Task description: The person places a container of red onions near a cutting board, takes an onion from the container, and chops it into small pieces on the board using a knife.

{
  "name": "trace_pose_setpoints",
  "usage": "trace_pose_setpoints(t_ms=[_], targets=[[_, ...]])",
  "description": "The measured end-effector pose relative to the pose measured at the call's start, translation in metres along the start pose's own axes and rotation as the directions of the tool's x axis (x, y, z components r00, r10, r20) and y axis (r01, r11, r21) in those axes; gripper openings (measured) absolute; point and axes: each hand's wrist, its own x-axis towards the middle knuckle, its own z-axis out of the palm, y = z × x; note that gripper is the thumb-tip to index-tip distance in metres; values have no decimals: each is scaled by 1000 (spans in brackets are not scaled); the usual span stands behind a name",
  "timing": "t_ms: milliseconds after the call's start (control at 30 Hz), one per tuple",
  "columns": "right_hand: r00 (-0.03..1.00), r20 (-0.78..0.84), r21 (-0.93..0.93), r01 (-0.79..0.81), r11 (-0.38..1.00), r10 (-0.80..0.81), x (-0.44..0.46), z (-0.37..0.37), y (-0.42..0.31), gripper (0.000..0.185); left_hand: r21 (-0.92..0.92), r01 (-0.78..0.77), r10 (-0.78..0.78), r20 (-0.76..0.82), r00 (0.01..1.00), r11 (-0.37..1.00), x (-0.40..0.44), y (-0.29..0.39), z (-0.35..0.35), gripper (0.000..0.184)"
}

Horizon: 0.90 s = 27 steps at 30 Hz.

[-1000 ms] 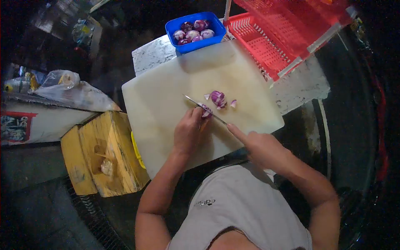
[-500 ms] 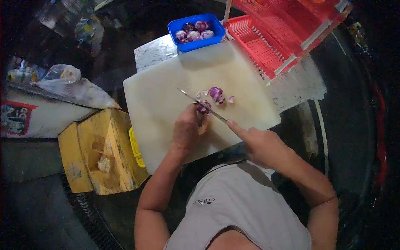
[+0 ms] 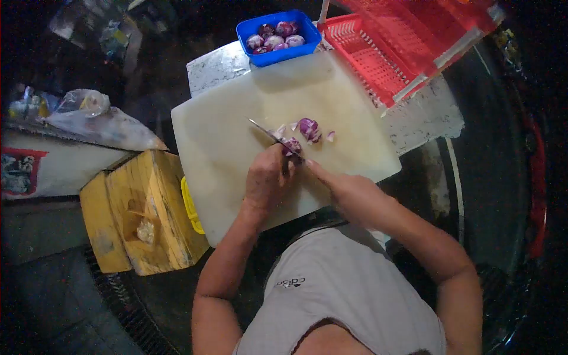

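Observation:
A white cutting board (image 3: 225, 130) lies in front of me. My right hand (image 3: 355, 195) grips a knife (image 3: 263, 128), its index finger stretched along the blade and the tip pointing up and left. Under the blade are pieces of a purple onion (image 3: 291, 145). My left hand (image 3: 266, 174) is closed against the near left side of this onion, its fingertips close to the blade and partly hidden. Just beyond, to the right, sits another cut purple onion (image 3: 309, 130), with a small onion piece (image 3: 331, 136) beside it.
Behind the board stands a blue container (image 3: 253, 57) of several purple onions. Red plastic baskets (image 3: 378, 62) are at the back right. To the left are a yellow crate (image 3: 171, 207), a yellow handle-like piece (image 3: 190, 207) by the board's edge, and a plastic bag (image 3: 112, 121).
My right hand has moved left, bringing the knife's handle end closer to my left hand. The blade now lies across the onion at a steeper angle. My left hand stays at the onion.

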Motion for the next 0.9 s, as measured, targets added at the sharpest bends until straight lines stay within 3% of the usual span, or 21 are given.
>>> trace_pose_setpoints(t_ms=[100, 233, 333, 400, 533, 567, 600, 633, 700, 900], targets=[[990, -98, 17, 108, 994, -106, 10, 10, 9, 84, 25, 107, -107, -11, 994, 994, -2, 8, 1, 23], [986, -131, 122, 118, 985, -102, 16, 9, 34, 82, -4, 121, -121, -53, 991, 993, 7, 19, 3, 25], [987, -128, 147, 112, 983, -93, 11, -3, 40, 80, 91, 162, -158, -53, 986, 983, 9, 20, 9, 24], [996, -65, 220, -45, 975, 60, 2, -16, 39, 80, 146, 64, -60, -31, 998, 987, 12, 7, 19, 29], [976, -212, 182, 82, 980, -43, -6, -14, 56, 80, 198, -99, 121, -99, 988, 975, 26, 6, 29, 25], [963, -262, 200, 126, 972, -71, -10, -16, 53, 81, -106, 144, -156, -121, 980, 984, 25, 15, 29, 23], [945, -312, 217, 170, 961, -97, -12, -17, 49, 81, -395, 361, -415, -57, 908, 845, 26, 22, 27, 21], [943, -317, 218, 172, 961, -97, -13, -17, 46, 81, -392, 357, -410, -57, 910, 848, 26, 17, 25, 21], [968, -242, 173, 114, 978, -70, -13, -12, 39, 82, -180, 262, -271, -31, 962, 948, 23, 0, 24, 21], [977, -203, 72, 78, 994, -62, -6, 1, 37, 83, 92, 158, -154, -40, 987, 983, 16, -4, 30, 27]])
